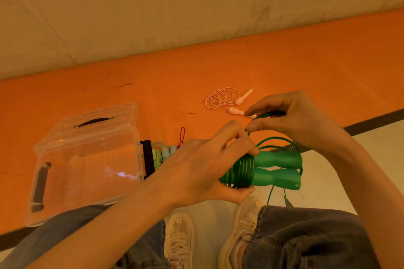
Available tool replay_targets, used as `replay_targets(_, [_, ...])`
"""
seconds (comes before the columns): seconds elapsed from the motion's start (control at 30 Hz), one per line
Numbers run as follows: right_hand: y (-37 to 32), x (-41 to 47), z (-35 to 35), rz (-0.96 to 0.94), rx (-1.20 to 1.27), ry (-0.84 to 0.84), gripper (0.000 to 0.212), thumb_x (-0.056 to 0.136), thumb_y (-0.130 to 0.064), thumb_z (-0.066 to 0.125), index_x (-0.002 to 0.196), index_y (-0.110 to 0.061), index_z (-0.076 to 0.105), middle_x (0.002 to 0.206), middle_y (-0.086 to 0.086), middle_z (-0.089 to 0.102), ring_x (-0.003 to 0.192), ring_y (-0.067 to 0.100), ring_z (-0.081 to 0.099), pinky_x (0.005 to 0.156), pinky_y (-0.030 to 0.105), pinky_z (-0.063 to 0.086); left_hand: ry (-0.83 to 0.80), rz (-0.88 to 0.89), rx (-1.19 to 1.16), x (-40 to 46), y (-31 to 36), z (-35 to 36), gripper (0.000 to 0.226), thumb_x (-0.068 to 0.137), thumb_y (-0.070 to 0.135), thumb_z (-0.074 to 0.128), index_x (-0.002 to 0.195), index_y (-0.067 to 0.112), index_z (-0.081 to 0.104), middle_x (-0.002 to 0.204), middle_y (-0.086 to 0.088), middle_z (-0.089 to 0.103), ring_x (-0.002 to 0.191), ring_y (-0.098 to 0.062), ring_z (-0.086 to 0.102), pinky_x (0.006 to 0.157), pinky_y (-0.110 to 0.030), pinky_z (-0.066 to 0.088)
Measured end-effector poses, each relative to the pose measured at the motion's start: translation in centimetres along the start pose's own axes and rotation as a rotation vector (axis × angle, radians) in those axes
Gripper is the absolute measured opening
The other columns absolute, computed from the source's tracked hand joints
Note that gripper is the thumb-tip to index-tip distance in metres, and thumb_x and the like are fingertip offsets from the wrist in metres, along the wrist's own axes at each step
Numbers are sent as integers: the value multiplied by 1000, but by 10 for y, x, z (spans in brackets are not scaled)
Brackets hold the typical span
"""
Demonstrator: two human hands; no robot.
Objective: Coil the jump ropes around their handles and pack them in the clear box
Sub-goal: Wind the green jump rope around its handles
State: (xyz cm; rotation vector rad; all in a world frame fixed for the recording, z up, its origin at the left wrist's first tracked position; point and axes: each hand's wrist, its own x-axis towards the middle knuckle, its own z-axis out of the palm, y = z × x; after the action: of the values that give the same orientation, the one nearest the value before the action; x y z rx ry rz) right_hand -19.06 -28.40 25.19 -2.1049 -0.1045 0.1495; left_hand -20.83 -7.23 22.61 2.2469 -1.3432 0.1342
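- Head view: the left hand [203, 166] grips the two green handles [277, 169] side by side, fingers curled round the end where several turns of green rope [242, 170] already sit tight around the pair.
- The right hand [293, 120] pinches a loose loop of the same rope between thumb and fingers, just above the handles; more slack hangs down past the handles toward the knees.
- So the green rope is partly coiled, with an uncertain length left to wind, since the slack runs out of sight behind the leg.
- The clear box [87, 159] stands on the orange bench [284, 67], to the left of the hands, its lid tipped open behind it. It looks empty, though glare on the plastic makes that hard to confirm.
- Just beside the box's right wall lies a pale green and blue rope [164, 153], bunched up; whether it is properly coiled cannot be told.
- Farther back on the bench a pink rope [220, 98] lies in loose rings with its handles apart, not wound round them.
- Judged from this, nothing is packed yet: one rope is mid-coil, and at least the pink one is untouched.
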Motion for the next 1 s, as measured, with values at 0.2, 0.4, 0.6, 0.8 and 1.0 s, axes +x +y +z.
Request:
replay_targets(0.2, [9,-3,-17,59,183,-170,22,64,-24,74,85,-16,76,71,-6,70,71,9,60,65,14,48,94,11,-198,-2,9,-2,51,73,41,75,113,23,48,111,3,51,77,-17,61,49,-30,47])
replay_targets(0.4, [15,-4,-19,137,328,-321,51,40,-50,90,78,-19,79,76,5,74,66,14,68,57,22,53,273,-62,-338,3,9,-10,51,68,31,82,108,11,57,106,-6,56,95,-17,58,69,-35,51])
replay_targets(0.6, [9,-4,-6,62,243,-259,25,79,-6,68,62,-23,74,63,-2,68,59,7,57,61,19,47,461,-361,-476,8,1,-18,45,71,29,81,104,24,52,104,2,56,89,-18,61,66,-38,52])
replay_targets(0.8, [1,-7,5,42,282,-341,16,76,-18,65,86,-23,76,74,5,70,57,9,51,60,18,47,500,-523,-469,9,-11,-17,42,76,31,80,106,26,51,106,4,59,87,-20,65,68,-40,53])
replay_targets(1.0, [-4,-9,11,77,301,-318,24,84,-20,58,98,-7,73,71,4,66,58,13,51,61,18,45,430,-534,-315,9,-14,-16,44,76,50,69,109,32,45,105,18,57,86,-5,59,66,-35,50])
